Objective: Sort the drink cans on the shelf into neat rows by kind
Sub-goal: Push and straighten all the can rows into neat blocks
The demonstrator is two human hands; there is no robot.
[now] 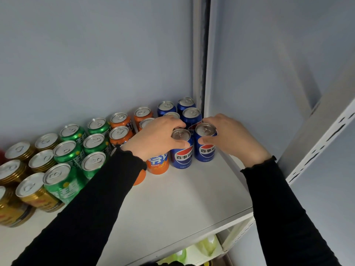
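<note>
Drink cans stand upright in rows on a white shelf point(182, 198). From left to right the rows are gold cans point(36, 192), green cans point(63, 181), orange cans point(120, 134) and blue cans point(190, 116). My left hand point(153, 137) grips the top of the front blue can point(181, 156) of the left blue row. My right hand point(230, 137) grips the front blue can point(204, 150) beside it, at the right end of the shelf. An orange can point(158, 163) sits under my left wrist, partly hidden by the sleeve.
A grey wall point(96, 54) rises behind the cans. A metal upright point(201, 54) stands at the back right corner, and a slotted white post point(322, 139) runs along the right. Yellow-green items point(208, 244) show on the level below.
</note>
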